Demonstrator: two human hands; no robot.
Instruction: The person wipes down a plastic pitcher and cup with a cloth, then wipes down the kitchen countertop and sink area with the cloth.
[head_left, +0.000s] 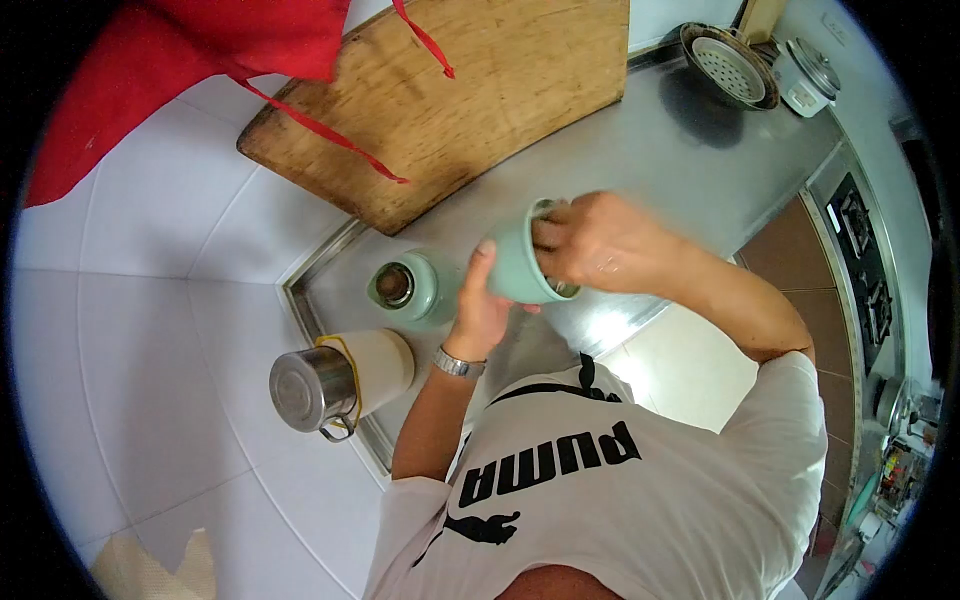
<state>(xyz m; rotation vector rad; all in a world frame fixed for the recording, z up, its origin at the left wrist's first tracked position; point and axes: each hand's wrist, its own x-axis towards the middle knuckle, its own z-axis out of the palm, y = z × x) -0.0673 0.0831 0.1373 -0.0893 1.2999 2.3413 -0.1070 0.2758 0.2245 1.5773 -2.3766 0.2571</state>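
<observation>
My left hand (478, 308), with a metal watch on its wrist, is closed around the side of a pale green cup (514, 258). The cup is tilted, its mouth facing right. My right hand (610, 240) is curled at the mouth, fingers bent into the cup. Its fingertips are hidden, so I cannot make out what they hold, if anything. Left of the cup, a pale green thermos flask (424, 288) stands upright on the steel counter, a brown round stopper (393, 284) in its neck.
A cream container with a steel mug (312, 388) over its end is at the lower left. A large wooden board (470, 90) leans on the wall behind the counter (640, 150), below a red cloth (230, 40). Far right are a strainer (725, 70), a rice cooker (806, 78) and a gas stove (858, 260).
</observation>
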